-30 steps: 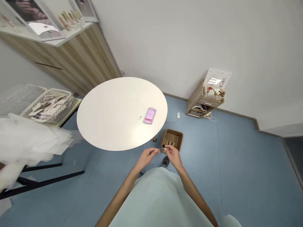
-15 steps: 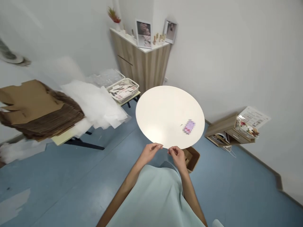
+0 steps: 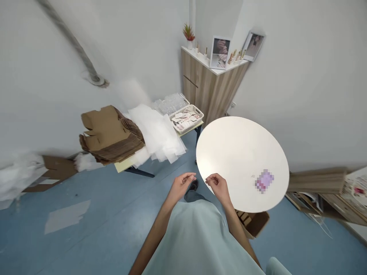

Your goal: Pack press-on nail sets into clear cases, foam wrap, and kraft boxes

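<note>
My left hand [image 3: 182, 185] is in front of my body over the floor, fingers loosely bent and thumb slightly apart, with nothing visible in it. My right hand [image 3: 218, 186] faces it a short way to the right, its fingers curved and slightly apart, with nothing seen between them. The right hand is beside the near left edge of a round white table [image 3: 237, 149], appearing to overlap it in view. On the table lies a blurred purple and pink item [image 3: 264, 181], with a tiny object [image 3: 252, 176] close to its left.
Left stands a low table with stacked flat cardboard boxes [image 3: 107, 131], white foam sheets [image 3: 159, 131] and a white basket of cards [image 3: 187, 117]. Behind is a wooden corner cabinet [image 3: 213, 86]. An open carton [image 3: 258, 224] sits under the round table; a wooden shelf [image 3: 318, 179] stands right.
The view has swung left, so the round table and cabinet now appear farther right and the box stack is more central. My hands have moved off the table's near edge and slightly apart.
</note>
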### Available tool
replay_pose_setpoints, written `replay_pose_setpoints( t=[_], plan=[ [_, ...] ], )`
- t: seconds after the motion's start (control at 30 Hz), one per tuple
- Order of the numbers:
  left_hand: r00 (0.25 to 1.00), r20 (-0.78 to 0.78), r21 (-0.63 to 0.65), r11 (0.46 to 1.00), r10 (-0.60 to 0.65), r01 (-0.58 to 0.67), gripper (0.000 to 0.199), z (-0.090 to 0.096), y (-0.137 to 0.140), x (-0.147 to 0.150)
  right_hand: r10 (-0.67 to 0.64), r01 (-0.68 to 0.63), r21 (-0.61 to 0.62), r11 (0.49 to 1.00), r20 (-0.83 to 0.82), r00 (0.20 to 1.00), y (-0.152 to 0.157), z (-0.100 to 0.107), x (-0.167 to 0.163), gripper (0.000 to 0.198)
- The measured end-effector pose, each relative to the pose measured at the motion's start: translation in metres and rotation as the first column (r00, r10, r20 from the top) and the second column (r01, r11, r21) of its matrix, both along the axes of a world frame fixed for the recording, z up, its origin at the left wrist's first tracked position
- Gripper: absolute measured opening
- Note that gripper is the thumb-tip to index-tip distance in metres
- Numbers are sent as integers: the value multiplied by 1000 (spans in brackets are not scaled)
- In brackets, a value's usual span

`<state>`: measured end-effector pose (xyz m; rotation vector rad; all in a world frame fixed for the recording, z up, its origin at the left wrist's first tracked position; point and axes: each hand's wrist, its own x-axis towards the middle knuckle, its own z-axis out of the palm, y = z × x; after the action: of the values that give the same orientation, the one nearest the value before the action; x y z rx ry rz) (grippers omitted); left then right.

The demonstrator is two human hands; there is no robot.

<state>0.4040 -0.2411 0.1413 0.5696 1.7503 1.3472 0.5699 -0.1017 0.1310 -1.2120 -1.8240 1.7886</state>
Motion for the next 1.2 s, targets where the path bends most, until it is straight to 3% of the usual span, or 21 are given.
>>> replay_pose_setpoints(
  t=[0.23, 0.47, 0.6, 0.73, 0.9, 1.1, 1.2],
  plan=[
    [995, -87, -76, 995, 57, -63, 52, 8, 31, -90, 78, -81, -46, 996, -73, 994, 36, -1, -89, 26],
    [978, -200, -147, 985, 55, -86, 49, -5, 69, -149, 7, -14, -105, 994, -70, 998, 65, 10, -125, 29],
    [931, -361, -245, 968, -48, -45, 39, -19, 92, -190, -75, 70, -93, 993, -59, 995, 78, 20, -136, 29],
    [815, -533, -383, 924, -226, 5, 29, -41, 121, -241, -180, 179, -54, 982, -25, 983, 85, 30, -146, 29],
    [694, -620, -477, 878, -366, 38, 33, -66, 165, -309, -320, 320, -2, 947, 22, 947, 77, 42, -165, 30],
    [650, -608, -569, 821, -456, 44, 48, -92, 222, -385, -419, 417, 52, 908, 70, 905, 53, 48, -202, 34],
    [592, -615, -610, 790, -521, 62, 52, -106, 246, -411, -468, 463, 71, 883, 84, 880, 41, 48, -219, 37]
  ],
)
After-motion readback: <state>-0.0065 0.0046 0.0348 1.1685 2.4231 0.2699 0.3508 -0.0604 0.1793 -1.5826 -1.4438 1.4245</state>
